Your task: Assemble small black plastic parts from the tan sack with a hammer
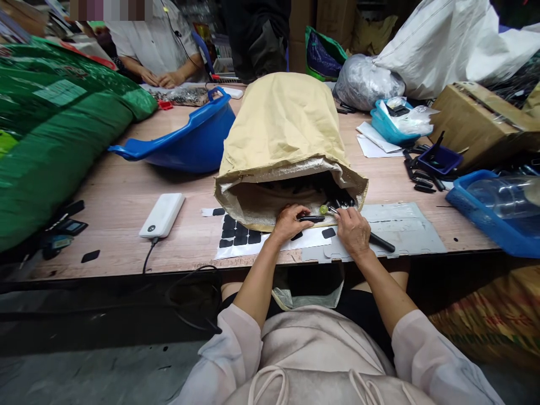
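Observation:
A yellow woven sack (291, 118) lies on its side, its mouth facing me, with black pieces (337, 194) inside. At the lip of the sack, my left hand (291, 222) is closed on a slim black pen-like piece (312, 218). My right hand (353, 229) is closed round a tool with a black handle (382, 242); a thin metal part and a small yellow-green tip (324, 209) show beyond its fingers, close to the black piece. Under my hands lies a white sheet (236, 251) of black rounded stickers (240, 230). A grey board (405, 225) is beneath my right hand.
A blue basin (189, 138) stands left of the sack, near a white power bank (162, 215) with a cable. Green bags (63, 140) fill the left side. At right are a blue tray (485, 208), black parts and a cardboard box (485, 121). Another person (156, 50) sits opposite.

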Demonstrator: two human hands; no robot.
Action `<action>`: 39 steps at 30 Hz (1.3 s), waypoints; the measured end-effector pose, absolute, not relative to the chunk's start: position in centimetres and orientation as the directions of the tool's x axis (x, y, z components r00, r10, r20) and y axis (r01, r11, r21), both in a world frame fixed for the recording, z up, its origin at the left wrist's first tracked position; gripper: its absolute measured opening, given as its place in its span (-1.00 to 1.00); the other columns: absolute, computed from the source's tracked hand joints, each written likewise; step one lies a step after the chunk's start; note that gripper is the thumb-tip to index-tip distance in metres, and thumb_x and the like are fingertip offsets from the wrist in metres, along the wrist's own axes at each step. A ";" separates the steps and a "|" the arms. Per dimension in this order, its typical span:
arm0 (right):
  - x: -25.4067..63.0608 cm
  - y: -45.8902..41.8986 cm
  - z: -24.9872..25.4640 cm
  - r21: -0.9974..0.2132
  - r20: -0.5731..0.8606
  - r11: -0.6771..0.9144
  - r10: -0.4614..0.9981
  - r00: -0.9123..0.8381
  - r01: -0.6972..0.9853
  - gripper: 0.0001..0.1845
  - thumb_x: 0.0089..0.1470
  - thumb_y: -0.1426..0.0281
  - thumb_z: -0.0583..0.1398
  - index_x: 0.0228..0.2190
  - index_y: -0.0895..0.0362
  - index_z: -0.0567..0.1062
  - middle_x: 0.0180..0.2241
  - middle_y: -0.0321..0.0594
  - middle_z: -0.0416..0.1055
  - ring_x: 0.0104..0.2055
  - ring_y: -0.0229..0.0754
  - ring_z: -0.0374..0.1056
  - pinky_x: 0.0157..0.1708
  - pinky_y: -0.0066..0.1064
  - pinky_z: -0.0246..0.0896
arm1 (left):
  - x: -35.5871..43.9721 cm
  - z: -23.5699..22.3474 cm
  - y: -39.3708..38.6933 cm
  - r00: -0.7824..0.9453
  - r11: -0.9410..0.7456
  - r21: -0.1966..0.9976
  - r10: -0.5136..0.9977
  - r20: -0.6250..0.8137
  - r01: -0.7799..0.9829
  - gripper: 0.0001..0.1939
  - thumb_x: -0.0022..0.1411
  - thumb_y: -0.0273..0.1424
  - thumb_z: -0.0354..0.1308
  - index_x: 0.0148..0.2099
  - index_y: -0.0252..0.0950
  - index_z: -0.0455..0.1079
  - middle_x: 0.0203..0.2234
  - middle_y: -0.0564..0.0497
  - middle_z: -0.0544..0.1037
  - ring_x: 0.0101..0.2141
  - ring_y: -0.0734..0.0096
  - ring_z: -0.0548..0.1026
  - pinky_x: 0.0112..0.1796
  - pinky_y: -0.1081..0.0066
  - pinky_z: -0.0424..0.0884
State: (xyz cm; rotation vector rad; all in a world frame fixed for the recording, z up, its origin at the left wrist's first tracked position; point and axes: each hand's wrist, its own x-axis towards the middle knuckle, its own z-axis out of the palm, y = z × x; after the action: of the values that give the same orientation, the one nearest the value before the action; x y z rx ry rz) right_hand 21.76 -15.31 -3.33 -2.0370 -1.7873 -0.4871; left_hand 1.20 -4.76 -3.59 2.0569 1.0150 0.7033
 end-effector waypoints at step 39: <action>20.5 -16.4 -0.7 -0.317 0.485 0.009 0.861 0.154 0.948 -0.62 0.43 0.29 0.05 0.12 -0.02 0.56 -0.17 -0.22 0.55 -0.15 -0.22 0.44 -0.22 -0.46 0.21 | 0.8 -3.6 -5.0 0.568 -0.462 0.780 0.806 0.169 0.423 -0.81 0.17 -0.39 0.40 -0.12 -0.19 0.69 -0.29 0.00 0.56 -0.20 0.28 0.52 -0.13 0.34 0.43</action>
State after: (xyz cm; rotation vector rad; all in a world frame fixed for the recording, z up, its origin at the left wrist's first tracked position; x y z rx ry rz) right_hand 20.45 -16.40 -0.73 -1.8630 -1.7195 -0.1967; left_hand 0.82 -4.95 -3.60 2.0966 0.9784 0.6976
